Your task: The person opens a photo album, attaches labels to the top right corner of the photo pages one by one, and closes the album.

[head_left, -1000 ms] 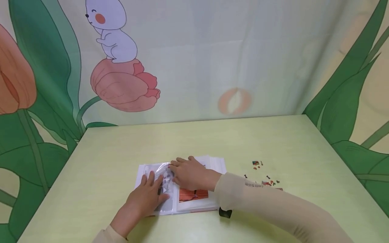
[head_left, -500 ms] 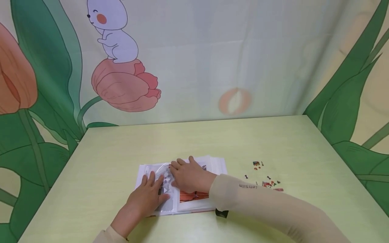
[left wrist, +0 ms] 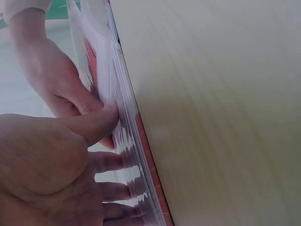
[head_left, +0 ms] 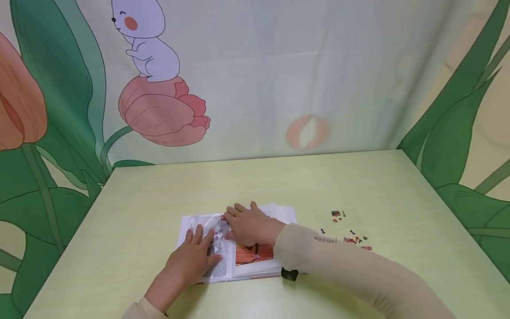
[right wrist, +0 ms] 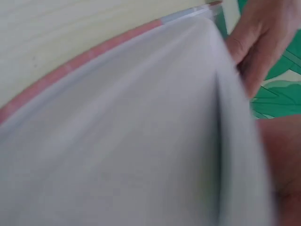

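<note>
A photo album (head_left: 286,216) with clear plastic sleeves lies open on the table. My left hand (head_left: 189,256) rests spread on its left page, where the shiny sleeve covers small decorations. Across the middle of the album reaches my right hand (head_left: 252,226), its fingertips on the inner edge of the left page and its palm over the right page. Below that palm shows an orange-red photo (head_left: 255,256). In the left wrist view, my left thumb and fingers (left wrist: 115,189) press along the sleeve. A blurred white page (right wrist: 117,150) fills much of the right wrist view.
To the right of the album, small colourful stickers (head_left: 350,240) lie on the pale table (head_left: 139,195). A black wrist camera (head_left: 289,274) sits under my right sleeve. Behind the table hangs a curtain (head_left: 255,88) printed with tulips and a white animal.
My right hand has shifted slightly and now uncovers more of the orange-red photo than half a second ago. The left hand stays in place on the left page.
</note>
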### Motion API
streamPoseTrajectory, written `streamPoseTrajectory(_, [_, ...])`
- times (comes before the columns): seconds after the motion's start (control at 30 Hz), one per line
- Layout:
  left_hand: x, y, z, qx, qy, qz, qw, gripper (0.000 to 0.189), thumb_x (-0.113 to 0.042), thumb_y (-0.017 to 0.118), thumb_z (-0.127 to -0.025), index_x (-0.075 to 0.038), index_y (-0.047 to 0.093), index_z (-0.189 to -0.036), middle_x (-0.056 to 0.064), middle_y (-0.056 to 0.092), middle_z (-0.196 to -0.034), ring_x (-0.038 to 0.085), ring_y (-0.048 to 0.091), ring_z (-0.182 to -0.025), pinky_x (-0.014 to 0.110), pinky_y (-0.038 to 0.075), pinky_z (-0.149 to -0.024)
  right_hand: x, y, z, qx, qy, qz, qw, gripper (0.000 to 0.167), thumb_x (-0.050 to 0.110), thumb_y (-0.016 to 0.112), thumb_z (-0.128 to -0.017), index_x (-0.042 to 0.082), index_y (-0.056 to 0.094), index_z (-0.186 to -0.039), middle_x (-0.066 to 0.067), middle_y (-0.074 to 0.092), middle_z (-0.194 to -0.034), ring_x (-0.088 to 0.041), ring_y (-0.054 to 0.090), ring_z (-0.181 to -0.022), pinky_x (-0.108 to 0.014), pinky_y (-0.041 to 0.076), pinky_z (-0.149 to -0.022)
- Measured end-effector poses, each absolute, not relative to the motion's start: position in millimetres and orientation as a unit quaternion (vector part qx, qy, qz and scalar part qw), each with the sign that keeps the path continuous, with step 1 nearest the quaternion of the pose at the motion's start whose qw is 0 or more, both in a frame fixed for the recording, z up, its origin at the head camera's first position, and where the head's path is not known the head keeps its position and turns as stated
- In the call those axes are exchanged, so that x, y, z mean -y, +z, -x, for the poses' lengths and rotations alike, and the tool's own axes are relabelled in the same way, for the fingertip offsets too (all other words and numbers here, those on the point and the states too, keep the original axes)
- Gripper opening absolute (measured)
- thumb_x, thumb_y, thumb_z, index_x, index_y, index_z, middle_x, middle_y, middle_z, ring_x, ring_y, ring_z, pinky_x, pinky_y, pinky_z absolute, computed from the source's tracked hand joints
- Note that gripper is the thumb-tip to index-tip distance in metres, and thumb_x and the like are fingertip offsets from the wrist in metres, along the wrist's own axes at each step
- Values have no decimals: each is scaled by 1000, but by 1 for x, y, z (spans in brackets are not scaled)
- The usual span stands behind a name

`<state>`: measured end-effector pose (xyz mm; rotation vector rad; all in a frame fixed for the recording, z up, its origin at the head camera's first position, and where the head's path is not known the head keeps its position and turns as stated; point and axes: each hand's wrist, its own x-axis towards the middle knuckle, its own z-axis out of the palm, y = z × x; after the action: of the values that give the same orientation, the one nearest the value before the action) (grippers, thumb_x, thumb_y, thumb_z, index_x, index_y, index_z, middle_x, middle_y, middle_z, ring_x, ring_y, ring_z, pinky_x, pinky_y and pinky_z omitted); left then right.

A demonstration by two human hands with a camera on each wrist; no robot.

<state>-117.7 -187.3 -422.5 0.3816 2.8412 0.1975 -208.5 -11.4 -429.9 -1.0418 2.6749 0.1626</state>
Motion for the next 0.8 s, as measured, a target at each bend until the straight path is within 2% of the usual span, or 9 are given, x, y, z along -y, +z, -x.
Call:
streamPoseTrajectory(0.23, [186,-422,118,-980,70,-126,139,70,-42,62,-102,3,45,-153,38,31,-158,61,31,-142,66,42,-106,3,-426,203,-920,14,377,101,58,43,45,-110,12,42,-159,-5,38,-164,-24,29,-154,-56,31,-119])
streamPoseTrajectory(0.5, [187,-421,118,-980,78,-131,129,69,-41,62,-103,3,45,-153,39,31,-157,63,32,-140,67,42,-106,9,-427,181,-906,79,406,91,62,48,46,-109,13,40,-160,-1,34,-166,-21,31,-153,-56,33,-118])
streamPoseTrajectory(0.8, [187,-423,118,-981,71,-130,128,69,-41,63,-102,3,45,-152,39,32,-157,63,32,-140,66,41,-106,12,-429,185,-911,107,387,93,66,52,45,-108,16,37,-162,1,32,-167,-19,29,-154,-55,31,-119])
